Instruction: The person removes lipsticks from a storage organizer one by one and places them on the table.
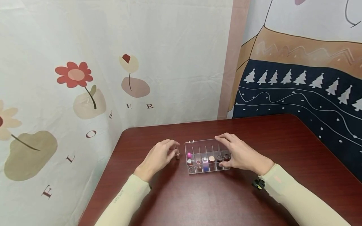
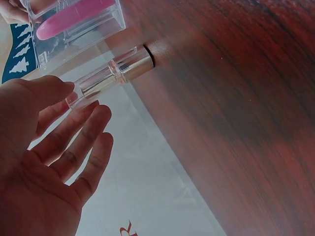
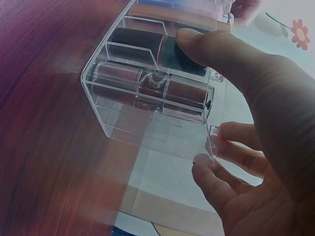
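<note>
My left hand (image 1: 159,155) pinches the upper end of a small lipstick tube (image 2: 118,73), clear at the top with a gold-coloured middle. The tube stands upright on the table, just left of a clear divided box (image 1: 189,173). Around the right end of this box my right hand (image 1: 238,153) holds on, thumb at the front and fingers at the back edge. Cosmetic tubes stand in its compartments, among them a pink one (image 2: 74,19), a blue-and-lilac one (image 1: 205,166) and a dark one (image 3: 138,44). The right thumb lies over the dark tube's upper part.
The dark red wooden table (image 1: 220,201) has rounded far corners. Behind it hangs a pale cloth (image 1: 175,62) with printed flowers and letters. To the right is a navy cloth (image 1: 282,97) with white trees. A dark band (image 1: 258,183) shows at the right wrist.
</note>
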`<state>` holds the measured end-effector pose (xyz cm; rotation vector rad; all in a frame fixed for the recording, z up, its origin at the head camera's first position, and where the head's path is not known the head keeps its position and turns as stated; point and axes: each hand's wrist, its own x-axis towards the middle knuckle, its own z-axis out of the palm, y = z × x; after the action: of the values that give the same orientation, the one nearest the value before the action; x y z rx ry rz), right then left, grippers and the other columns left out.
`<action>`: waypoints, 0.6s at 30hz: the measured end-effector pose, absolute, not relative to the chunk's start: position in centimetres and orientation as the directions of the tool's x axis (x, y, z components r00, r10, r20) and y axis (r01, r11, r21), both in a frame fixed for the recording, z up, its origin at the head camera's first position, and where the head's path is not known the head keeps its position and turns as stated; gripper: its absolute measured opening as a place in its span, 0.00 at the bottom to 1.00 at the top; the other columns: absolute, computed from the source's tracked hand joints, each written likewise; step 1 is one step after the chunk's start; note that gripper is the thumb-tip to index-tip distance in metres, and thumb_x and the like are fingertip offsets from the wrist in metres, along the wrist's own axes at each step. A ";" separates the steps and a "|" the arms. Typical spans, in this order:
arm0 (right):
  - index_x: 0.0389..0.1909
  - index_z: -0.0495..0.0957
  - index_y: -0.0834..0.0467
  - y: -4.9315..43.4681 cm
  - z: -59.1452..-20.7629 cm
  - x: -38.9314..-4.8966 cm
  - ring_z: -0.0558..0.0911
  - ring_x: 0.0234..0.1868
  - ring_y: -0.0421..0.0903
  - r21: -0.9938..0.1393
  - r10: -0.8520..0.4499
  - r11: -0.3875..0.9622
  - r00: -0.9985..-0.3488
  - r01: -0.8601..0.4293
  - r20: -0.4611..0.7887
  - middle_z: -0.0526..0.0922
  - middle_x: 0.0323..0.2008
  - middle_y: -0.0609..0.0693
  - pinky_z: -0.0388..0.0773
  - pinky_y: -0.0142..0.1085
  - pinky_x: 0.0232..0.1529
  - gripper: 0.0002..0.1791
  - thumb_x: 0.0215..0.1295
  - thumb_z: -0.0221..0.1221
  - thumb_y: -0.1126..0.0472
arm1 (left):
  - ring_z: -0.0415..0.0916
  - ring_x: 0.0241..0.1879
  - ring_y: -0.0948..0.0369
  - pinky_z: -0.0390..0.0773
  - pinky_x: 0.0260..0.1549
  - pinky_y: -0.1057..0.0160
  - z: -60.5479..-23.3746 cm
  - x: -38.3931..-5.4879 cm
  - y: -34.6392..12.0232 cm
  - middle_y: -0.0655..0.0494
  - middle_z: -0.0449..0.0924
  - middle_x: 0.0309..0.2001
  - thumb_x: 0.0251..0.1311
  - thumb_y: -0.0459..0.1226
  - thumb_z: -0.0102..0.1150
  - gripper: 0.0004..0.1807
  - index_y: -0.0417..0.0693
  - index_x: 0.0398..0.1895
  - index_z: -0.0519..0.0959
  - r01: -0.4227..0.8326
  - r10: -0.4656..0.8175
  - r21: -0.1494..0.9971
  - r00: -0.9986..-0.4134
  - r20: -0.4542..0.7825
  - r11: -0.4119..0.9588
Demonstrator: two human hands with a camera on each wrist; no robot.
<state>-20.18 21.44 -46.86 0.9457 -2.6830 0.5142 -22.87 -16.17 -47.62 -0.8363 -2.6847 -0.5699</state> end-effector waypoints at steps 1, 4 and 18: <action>0.80 0.78 0.65 21.5 -46.8 -20.2 0.85 0.68 0.59 -0.244 -0.553 0.728 -0.759 -0.641 0.345 0.83 0.71 0.61 0.90 0.57 0.69 0.57 0.51 0.93 0.51 | 0.93 0.42 0.59 0.94 0.47 0.54 -47.6 -22.8 -16.2 0.54 0.93 0.48 0.75 0.31 0.76 0.13 0.46 0.59 0.91 0.585 0.480 0.292 -0.800 0.359 0.757; 0.80 0.78 0.65 21.5 -46.9 -20.2 0.85 0.68 0.59 -0.244 -0.553 0.727 -0.758 -0.642 0.347 0.83 0.71 0.61 0.89 0.56 0.69 0.58 0.50 0.94 0.51 | 0.94 0.44 0.59 0.94 0.49 0.53 -47.6 -22.7 -16.2 0.54 0.93 0.48 0.76 0.33 0.76 0.14 0.46 0.61 0.91 0.574 0.475 0.306 -0.811 0.342 0.760; 0.80 0.78 0.65 21.5 -46.8 -20.4 0.85 0.68 0.60 -0.242 -0.555 0.726 -0.757 -0.643 0.346 0.83 0.71 0.61 0.90 0.56 0.69 0.58 0.50 0.94 0.50 | 0.92 0.48 0.50 0.93 0.51 0.48 -47.4 -22.7 -16.1 0.50 0.92 0.58 0.77 0.40 0.77 0.19 0.49 0.67 0.89 0.586 0.464 0.265 -0.788 0.404 0.765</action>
<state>-20.38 21.54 -46.80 0.9479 -2.6812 0.5118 -22.71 -16.13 -47.42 -0.8105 -2.6462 -0.5489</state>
